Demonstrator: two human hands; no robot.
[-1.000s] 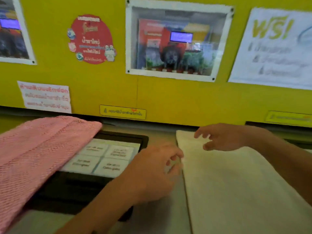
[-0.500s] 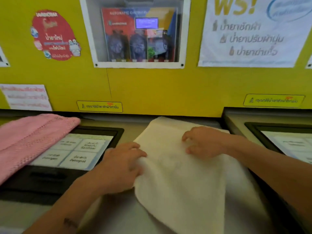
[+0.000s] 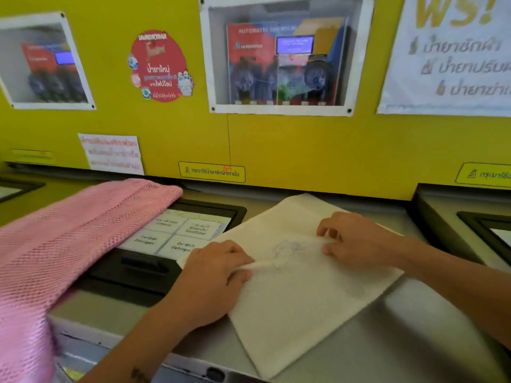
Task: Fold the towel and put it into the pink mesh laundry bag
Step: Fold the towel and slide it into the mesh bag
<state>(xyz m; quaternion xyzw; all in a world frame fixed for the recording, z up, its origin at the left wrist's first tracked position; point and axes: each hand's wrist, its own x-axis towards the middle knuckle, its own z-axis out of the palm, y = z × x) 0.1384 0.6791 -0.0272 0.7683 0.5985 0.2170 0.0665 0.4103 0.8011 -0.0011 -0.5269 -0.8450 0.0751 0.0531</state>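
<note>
A cream towel (image 3: 298, 305) lies folded into a rectangle, skewed on the grey machine top (image 3: 414, 335). My left hand (image 3: 214, 275) pinches a raised ridge of the towel at its left side. My right hand (image 3: 356, 241) sits on the towel's upper right part, fingers curled and pinching the same ridge of cloth. The pink mesh laundry bag (image 3: 63, 244) lies draped over the machine top at the left, apart from both hands.
A black detergent drawer with white labels (image 3: 179, 233) sits between bag and towel, partly covered by both. Another black drawer (image 3: 486, 230) is at the right. A yellow wall (image 3: 304, 150) with signs and windows rises right behind the machines.
The towel went from lying long and flat to a shorter folded rectangle turned at an angle. Both hands moved onto its middle and now pinch up a ridge. The view shifted.
</note>
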